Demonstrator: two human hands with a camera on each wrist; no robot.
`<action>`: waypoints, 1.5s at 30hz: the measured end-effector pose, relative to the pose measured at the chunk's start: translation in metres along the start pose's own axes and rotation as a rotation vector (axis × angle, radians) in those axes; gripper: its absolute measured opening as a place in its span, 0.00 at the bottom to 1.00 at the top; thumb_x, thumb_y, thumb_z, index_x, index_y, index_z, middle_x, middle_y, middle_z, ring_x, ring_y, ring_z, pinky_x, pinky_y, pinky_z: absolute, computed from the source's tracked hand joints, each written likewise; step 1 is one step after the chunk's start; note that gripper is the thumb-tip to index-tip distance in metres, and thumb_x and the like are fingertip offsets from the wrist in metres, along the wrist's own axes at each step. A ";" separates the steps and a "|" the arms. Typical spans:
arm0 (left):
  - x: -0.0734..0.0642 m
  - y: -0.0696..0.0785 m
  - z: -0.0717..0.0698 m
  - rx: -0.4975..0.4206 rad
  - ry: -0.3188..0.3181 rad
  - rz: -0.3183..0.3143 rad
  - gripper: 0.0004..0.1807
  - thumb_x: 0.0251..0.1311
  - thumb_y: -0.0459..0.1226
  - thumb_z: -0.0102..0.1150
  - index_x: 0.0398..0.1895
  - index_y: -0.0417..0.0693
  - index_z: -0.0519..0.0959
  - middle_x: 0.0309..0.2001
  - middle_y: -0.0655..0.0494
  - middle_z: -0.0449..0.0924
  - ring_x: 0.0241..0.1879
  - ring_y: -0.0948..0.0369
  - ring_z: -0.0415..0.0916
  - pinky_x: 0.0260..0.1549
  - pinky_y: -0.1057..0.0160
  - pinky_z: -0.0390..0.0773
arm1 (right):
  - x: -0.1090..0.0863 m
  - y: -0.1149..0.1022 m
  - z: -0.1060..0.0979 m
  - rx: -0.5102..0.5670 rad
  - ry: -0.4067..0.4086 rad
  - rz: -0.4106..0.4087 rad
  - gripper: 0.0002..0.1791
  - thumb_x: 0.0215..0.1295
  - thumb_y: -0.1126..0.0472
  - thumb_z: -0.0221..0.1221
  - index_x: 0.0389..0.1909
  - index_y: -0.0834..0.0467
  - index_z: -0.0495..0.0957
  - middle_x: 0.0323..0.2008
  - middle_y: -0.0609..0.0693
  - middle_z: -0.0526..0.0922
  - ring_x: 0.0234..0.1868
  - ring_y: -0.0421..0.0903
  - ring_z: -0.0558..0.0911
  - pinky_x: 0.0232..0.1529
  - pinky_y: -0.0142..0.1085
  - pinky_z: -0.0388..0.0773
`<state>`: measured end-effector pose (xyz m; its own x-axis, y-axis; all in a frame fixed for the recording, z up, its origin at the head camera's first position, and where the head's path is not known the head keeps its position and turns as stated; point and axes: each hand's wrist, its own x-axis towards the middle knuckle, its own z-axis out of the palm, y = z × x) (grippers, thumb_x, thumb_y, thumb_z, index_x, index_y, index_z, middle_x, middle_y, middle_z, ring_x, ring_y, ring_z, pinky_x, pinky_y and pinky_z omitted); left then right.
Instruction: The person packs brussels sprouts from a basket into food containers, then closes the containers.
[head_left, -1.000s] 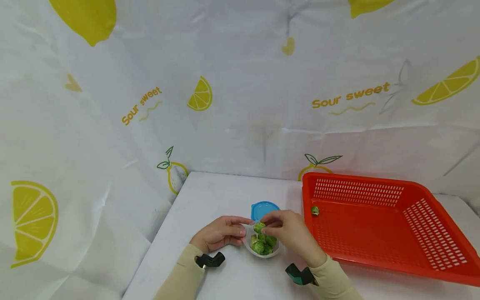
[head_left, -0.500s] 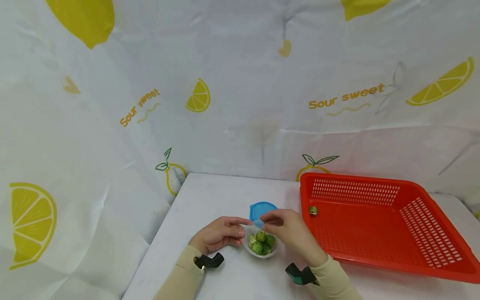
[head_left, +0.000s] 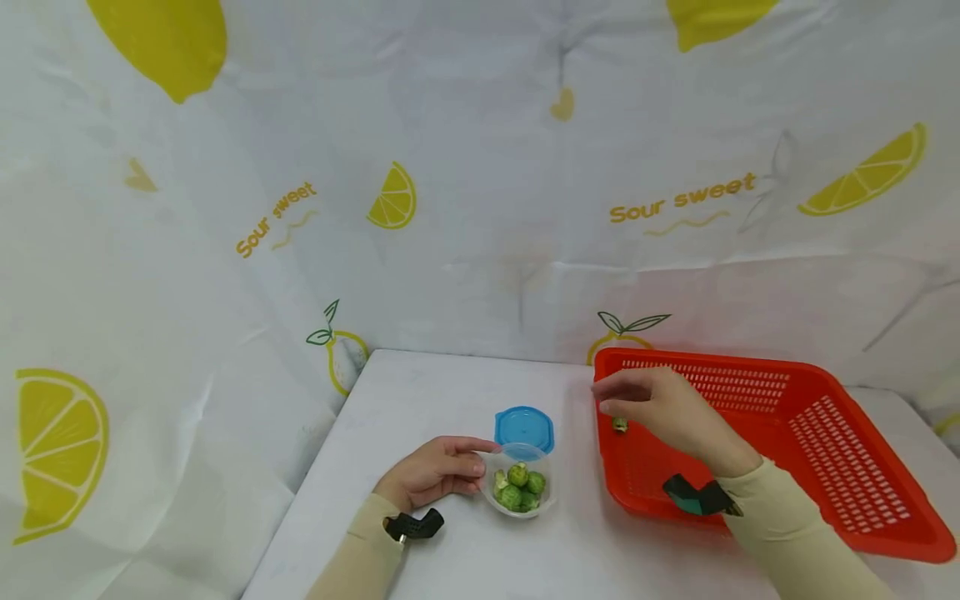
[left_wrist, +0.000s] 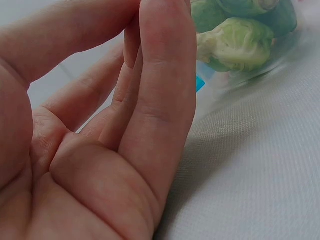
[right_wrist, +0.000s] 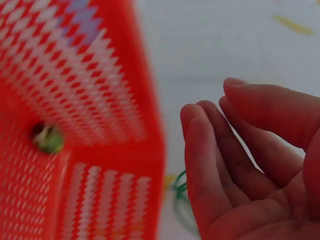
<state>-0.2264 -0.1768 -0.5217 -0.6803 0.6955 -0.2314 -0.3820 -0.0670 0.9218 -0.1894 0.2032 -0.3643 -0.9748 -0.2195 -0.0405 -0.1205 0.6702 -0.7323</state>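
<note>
In the head view, my left hand [head_left: 435, 475] holds the left rim of a small clear plastic bowl [head_left: 547, 505] on the white table. Its thumb and index finger converge at the edge; the left wrist view cuts off the tips. Several green Brussels sprouts [head_left: 517, 487] lie inside the bowl. My right hand [head_left: 663, 412] hovers over the left wall of a red perforated basket [head_left: 750, 450]. In the right wrist view, its fingers are loosely bent and apart from the thumb, with nothing between them. One Brussels sprout [head_left: 619, 425] lies in the basket below that hand.
A blue lid [head_left: 525, 427] lies flat behind the bowl. The basket takes up the table's right side, its walls rising above the surface. A white sheet [head_left: 480, 208] printed with lemons hangs behind the table.
My right hand first let go of a Brussels sprout in the bowl. It then moved right, away from the bowl, to the basket's left wall. My left hand stayed at the bowl.
</note>
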 end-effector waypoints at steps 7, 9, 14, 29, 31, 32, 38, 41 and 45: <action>-0.001 -0.002 -0.004 -0.004 0.009 -0.001 0.27 0.75 0.28 0.59 0.76 0.37 0.74 0.37 0.60 0.87 0.38 0.69 0.85 0.42 0.69 0.89 | 0.032 0.068 -0.022 -0.022 -0.095 0.079 0.21 0.74 0.51 0.69 0.63 0.54 0.86 0.61 0.55 0.88 0.61 0.54 0.83 0.64 0.59 0.84; -0.001 -0.002 -0.004 -0.013 0.000 0.007 0.27 0.75 0.27 0.58 0.76 0.37 0.74 0.37 0.61 0.88 0.38 0.69 0.86 0.42 0.69 0.89 | 0.042 0.085 -0.023 -0.031 -0.131 0.100 0.21 0.73 0.53 0.69 0.63 0.55 0.87 0.60 0.56 0.88 0.61 0.55 0.82 0.64 0.60 0.83; 0.000 -0.002 -0.003 -0.036 -0.015 0.017 0.27 0.74 0.28 0.60 0.75 0.38 0.74 0.38 0.60 0.88 0.39 0.69 0.87 0.43 0.69 0.90 | 0.057 0.110 -0.022 -0.015 -0.193 0.108 0.21 0.72 0.56 0.70 0.63 0.56 0.87 0.58 0.55 0.90 0.61 0.54 0.83 0.66 0.60 0.83; 0.001 -0.002 -0.001 -0.036 0.010 0.018 0.28 0.76 0.28 0.57 0.78 0.38 0.71 0.38 0.58 0.88 0.37 0.68 0.87 0.43 0.70 0.89 | 0.066 0.120 -0.013 0.025 -0.301 0.055 0.18 0.70 0.60 0.71 0.58 0.60 0.89 0.51 0.54 0.93 0.51 0.47 0.87 0.56 0.39 0.85; 0.002 -0.002 -0.001 -0.033 0.010 0.016 0.28 0.77 0.28 0.57 0.78 0.37 0.71 0.38 0.58 0.88 0.37 0.68 0.87 0.43 0.70 0.89 | 0.067 0.120 -0.012 0.015 -0.303 0.058 0.17 0.70 0.60 0.71 0.57 0.60 0.89 0.50 0.53 0.93 0.50 0.46 0.87 0.54 0.38 0.84; 0.002 -0.002 -0.001 -0.033 0.010 0.014 0.28 0.77 0.29 0.57 0.78 0.37 0.71 0.38 0.58 0.88 0.37 0.68 0.87 0.43 0.70 0.89 | 0.067 0.120 -0.011 0.008 -0.304 0.060 0.17 0.70 0.60 0.71 0.57 0.59 0.89 0.50 0.52 0.93 0.49 0.46 0.86 0.54 0.38 0.83; 0.001 -0.002 -0.002 -0.043 -0.003 0.005 0.29 0.76 0.30 0.59 0.78 0.38 0.71 0.39 0.58 0.87 0.38 0.68 0.86 0.43 0.70 0.89 | 0.069 0.118 -0.008 -0.007 -0.301 0.063 0.17 0.69 0.59 0.71 0.57 0.59 0.90 0.49 0.52 0.93 0.48 0.46 0.86 0.53 0.37 0.83; 0.002 -0.001 -0.002 -0.046 -0.007 0.005 0.29 0.75 0.30 0.61 0.77 0.38 0.71 0.39 0.59 0.87 0.38 0.68 0.86 0.43 0.69 0.89 | 0.069 0.116 -0.008 -0.013 -0.299 0.075 0.17 0.69 0.60 0.72 0.57 0.59 0.90 0.49 0.53 0.93 0.47 0.45 0.86 0.52 0.37 0.83; 0.001 -0.001 -0.002 -0.045 -0.006 0.007 0.30 0.73 0.31 0.63 0.77 0.38 0.71 0.38 0.59 0.87 0.38 0.68 0.86 0.43 0.68 0.90 | 0.070 0.115 -0.006 -0.019 -0.299 0.080 0.17 0.69 0.61 0.71 0.56 0.60 0.90 0.49 0.54 0.93 0.47 0.46 0.85 0.51 0.37 0.83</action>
<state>-0.2284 -0.1774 -0.5239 -0.6797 0.6988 -0.2229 -0.4048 -0.1039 0.9085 -0.2726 0.2695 -0.4474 -0.8833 -0.3622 -0.2978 -0.0518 0.7066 -0.7057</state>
